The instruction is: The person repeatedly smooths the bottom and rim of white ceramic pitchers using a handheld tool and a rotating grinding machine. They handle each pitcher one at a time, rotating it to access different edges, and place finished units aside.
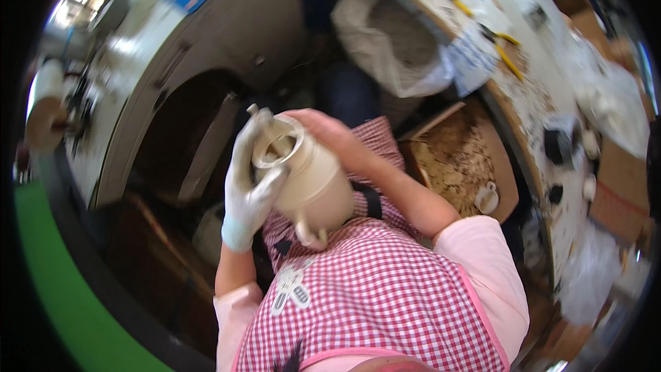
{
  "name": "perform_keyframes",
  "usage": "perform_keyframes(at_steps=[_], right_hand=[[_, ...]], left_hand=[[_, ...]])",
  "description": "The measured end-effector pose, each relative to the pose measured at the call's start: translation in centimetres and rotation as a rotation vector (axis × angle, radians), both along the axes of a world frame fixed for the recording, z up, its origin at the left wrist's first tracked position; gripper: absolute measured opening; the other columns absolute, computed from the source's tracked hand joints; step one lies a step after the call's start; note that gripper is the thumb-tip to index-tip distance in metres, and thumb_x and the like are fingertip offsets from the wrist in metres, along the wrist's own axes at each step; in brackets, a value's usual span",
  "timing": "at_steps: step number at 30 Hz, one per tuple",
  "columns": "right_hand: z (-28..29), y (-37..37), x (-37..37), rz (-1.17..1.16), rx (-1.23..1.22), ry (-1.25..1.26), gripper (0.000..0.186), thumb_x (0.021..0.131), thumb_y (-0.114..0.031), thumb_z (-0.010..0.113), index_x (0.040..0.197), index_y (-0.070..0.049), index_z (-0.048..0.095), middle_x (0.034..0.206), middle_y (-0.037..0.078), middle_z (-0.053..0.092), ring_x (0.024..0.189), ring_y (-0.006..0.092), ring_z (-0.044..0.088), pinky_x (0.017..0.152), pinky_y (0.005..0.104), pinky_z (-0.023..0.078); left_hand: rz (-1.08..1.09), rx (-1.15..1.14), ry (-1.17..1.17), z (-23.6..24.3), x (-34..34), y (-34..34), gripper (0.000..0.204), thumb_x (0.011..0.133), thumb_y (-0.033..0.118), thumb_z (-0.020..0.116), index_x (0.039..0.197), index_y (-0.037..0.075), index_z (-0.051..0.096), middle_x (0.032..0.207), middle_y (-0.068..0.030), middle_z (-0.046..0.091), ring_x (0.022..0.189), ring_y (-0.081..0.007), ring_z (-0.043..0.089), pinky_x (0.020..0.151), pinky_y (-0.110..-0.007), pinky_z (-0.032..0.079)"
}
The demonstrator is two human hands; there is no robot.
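Observation:
A cream, matte teapot (313, 189) is tilted in my hands above my lap, its round open mouth turned up and to the left. What looks like its handle curves out at the lower side, and a narrow spout-like tip pokes up by my fingers. My left hand (249, 189), in a white glove, grips the pot at its mouth, with the thumb on the near side and the fingers around the far left. Bare, my right hand (322, 129) wraps the far right side of the pot, its fingertips partly hidden and slightly blurred.
To the right, a littered workbench (513, 93) carries yellow-handled pliers (508, 52), another yellow-handled tool (454, 1) and plastic bags. Below its edge, a tray (506, 165) holds shavings and a small white cup-like piece (487, 198). A large white sack (358, 27) stands ahead; a cabinet (220, 34) is at left.

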State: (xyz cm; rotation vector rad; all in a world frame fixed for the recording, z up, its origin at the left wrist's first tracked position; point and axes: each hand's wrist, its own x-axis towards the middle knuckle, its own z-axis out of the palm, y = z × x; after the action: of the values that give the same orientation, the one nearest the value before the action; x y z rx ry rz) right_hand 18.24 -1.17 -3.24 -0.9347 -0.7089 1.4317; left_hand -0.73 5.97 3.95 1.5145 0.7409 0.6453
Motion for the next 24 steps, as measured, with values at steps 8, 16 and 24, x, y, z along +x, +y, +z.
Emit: perform_keyframes(at_steps=[8,16,24], right_hand=[[4.3,-4.9,19.0,-0.68,-0.212,-1.181,0.024,0.101,-0.028,0.069,0.109,-0.005,0.072,0.102,0.012,0.074,0.093,0.0226,0.07,0.085,0.0334,0.055],[3.0,1.6,41.7,-0.438,-0.029,-2.048,0.023,0.097,-0.02,0.064,0.109,-0.002,0.071,0.105,0.022,0.072,0.094,0.0369,0.07,0.085,0.0447,0.056],[2.9,9.0,37.1,-0.524,-0.446,-0.985,0.039,0.105,-0.036,0.05,0.115,-0.002,0.066,0.076,0.006,0.057,0.062,0.0142,0.055,0.055,0.0294,0.047]], left_hand=[[0.151,0.045,0.134,-0.5,-2.9,-0.9,0.025,0.086,0.015,0.072,0.104,-0.002,0.069,0.12,-0.0155,0.067,0.106,-0.0226,0.063,0.092,-0.034,0.05],[0.029,0.808,0.229,5.6,-7.5,2.7,0.037,0.081,0.029,0.085,0.095,0.0,0.069,0.141,-0.0338,0.058,0.128,-0.046,0.061,0.104,-0.053,0.051],[0.057,0.876,0.425,3.0,-11.8,1.1,0.036,0.067,0.024,0.092,0.088,0.004,0.069,0.127,-0.0272,0.068,0.118,-0.0474,0.066,0.099,-0.048,0.053]])
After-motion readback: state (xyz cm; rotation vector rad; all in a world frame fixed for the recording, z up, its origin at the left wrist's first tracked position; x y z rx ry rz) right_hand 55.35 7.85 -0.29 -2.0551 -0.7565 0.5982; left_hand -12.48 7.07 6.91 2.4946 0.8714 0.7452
